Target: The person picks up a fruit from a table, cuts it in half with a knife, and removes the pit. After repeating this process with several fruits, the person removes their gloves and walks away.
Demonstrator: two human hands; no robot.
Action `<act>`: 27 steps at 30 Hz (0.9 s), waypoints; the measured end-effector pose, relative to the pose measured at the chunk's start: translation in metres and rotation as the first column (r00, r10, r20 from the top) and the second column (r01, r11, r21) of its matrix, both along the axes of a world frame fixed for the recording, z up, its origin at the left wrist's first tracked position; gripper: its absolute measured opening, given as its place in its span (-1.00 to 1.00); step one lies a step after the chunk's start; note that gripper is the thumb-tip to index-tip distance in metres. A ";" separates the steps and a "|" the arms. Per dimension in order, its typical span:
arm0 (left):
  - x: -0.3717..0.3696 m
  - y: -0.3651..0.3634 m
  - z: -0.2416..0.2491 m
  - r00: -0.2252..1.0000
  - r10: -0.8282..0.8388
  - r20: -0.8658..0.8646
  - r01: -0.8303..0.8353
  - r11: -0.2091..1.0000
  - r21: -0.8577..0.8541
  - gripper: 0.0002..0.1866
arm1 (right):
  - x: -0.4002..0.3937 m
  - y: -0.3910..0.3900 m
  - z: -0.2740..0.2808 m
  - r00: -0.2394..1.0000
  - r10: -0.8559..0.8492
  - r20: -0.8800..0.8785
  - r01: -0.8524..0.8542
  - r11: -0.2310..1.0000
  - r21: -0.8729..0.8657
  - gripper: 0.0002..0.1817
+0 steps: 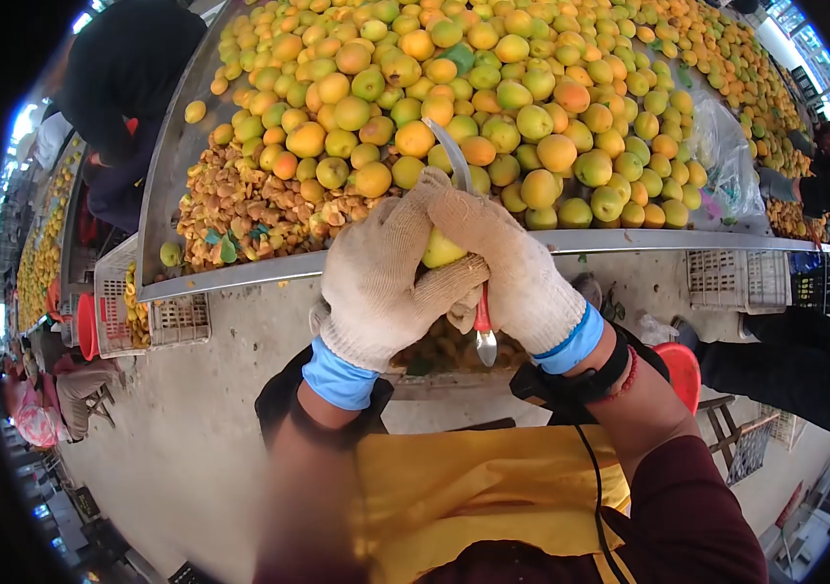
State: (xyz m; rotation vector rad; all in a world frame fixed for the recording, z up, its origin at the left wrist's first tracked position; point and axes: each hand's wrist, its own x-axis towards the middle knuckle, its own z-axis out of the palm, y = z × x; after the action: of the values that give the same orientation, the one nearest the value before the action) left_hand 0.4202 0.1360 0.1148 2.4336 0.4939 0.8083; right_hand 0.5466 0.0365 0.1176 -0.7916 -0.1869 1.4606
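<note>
Both gloved hands are working one yellow-green fruit (440, 249) just in front of the table (240, 273) edge. Left hand (381, 277) fingers are clamped round it; right hand (512, 268) fingers are closed on a red-handled knife (482, 321), curved blade rising above the fruit. A pile of pits & scraps (259, 209) is sitting at the table's left, so some are prob. done; a huge heap of whole fruit (532, 97) is lying uncut, so most is left.
</note>
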 end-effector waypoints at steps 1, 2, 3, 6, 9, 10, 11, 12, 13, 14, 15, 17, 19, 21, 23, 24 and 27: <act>0.000 0.000 0.000 1.000 -0.003 0.020 0.002 1.000 0.023 -0.32 | -0.002 0.000 -0.001 1.000 0.000 -0.003 0.000 1.000 -0.005 -0.63; 0.000 0.000 0.000 1.000 -0.002 0.017 0.001 1.000 0.018 -0.32 | -0.005 0.000 -0.002 0.999 -0.012 -0.048 0.013 1.000 0.021 -0.66; 0.001 -0.001 0.002 0.998 -0.008 0.063 0.008 1.000 0.001 -0.34 | -0.007 -0.001 -0.003 0.995 -0.023 -0.093 0.027 0.999 0.045 -0.69; 0.002 -0.003 0.003 0.996 -0.021 0.086 0.024 0.999 -0.037 -0.37 | -0.011 -0.001 -0.007 0.967 -0.063 -0.247 0.075 0.996 0.039 -0.72; 0.002 -0.006 0.001 0.999 0.000 0.048 0.007 0.988 -0.157 -0.36 | -0.011 -0.002 -0.003 0.983 -0.117 -0.140 0.122 0.992 0.028 -0.69; 0.003 -0.009 0.000 0.999 0.023 0.024 -0.015 0.965 -0.263 -0.34 | -0.002 -0.003 -0.003 0.998 -0.059 0.023 0.059 0.998 0.034 -0.66; 0.005 -0.009 0.001 0.999 0.019 0.025 -0.012 0.965 -0.263 -0.34 | 0.007 -0.003 -0.004 0.982 -0.002 0.187 -0.004 1.000 0.030 -0.64; 0.008 -0.009 0.002 0.995 0.016 0.103 0.004 0.980 -0.197 -0.35 | 0.007 0.000 -0.005 0.984 -0.049 0.170 0.048 0.999 0.011 -0.60; 0.009 -0.008 0.002 0.984 0.009 0.180 0.015 0.991 -0.130 -0.35 | 0.009 -0.002 -0.003 0.984 -0.050 0.170 0.048 0.999 0.013 -0.60; 0.009 -0.005 0.000 0.984 0.008 0.181 0.015 0.992 -0.127 -0.35 | 0.012 -0.008 0.000 0.900 -0.080 0.428 0.073 0.997 0.032 -0.62; 0.008 -0.001 -0.004 0.971 -0.028 0.239 0.089 0.965 -0.246 -0.35 | 0.014 -0.010 0.008 0.749 -0.106 0.654 0.090 0.994 0.058 -0.62; 0.005 0.001 -0.003 0.953 -0.050 0.298 0.158 0.923 -0.350 -0.35 | 0.027 -0.005 0.015 0.878 -0.133 0.459 0.156 0.988 -0.012 -0.58; 0.003 -0.005 0.010 0.924 0.105 0.367 0.251 0.556 -0.792 -0.37 | 0.031 -0.006 0.010 0.754 -0.167 0.635 0.201 0.979 0.019 -0.60; 0.000 0.000 0.016 0.944 0.105 0.312 0.228 0.474 -0.850 -0.35 | 0.027 -0.012 0.017 0.757 -0.089 0.647 0.151 0.988 -0.041 -0.57; -0.001 0.002 0.008 0.878 0.105 0.466 0.413 0.323 -0.851 -0.35 | 0.018 -0.016 0.018 0.756 -0.011 0.654 0.103 0.989 -0.102 -0.53; -0.001 0.004 0.005 0.880 0.105 0.463 0.409 0.326 -0.852 -0.35 | 0.013 -0.016 0.017 0.738 0.015 0.674 0.081 0.990 -0.112 -0.54; 0.000 0.007 0.002 0.769 0.181 0.614 0.611 0.075 -0.788 -0.34 | 0.007 -0.017 0.016 0.702 0.055 0.710 0.062 0.989 -0.137 -0.59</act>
State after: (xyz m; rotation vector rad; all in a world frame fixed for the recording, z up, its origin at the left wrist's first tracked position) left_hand 0.4200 0.1428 0.1164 0.7703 0.2012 0.6412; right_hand 0.5537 0.0197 0.1332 -1.4705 -0.6728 1.0975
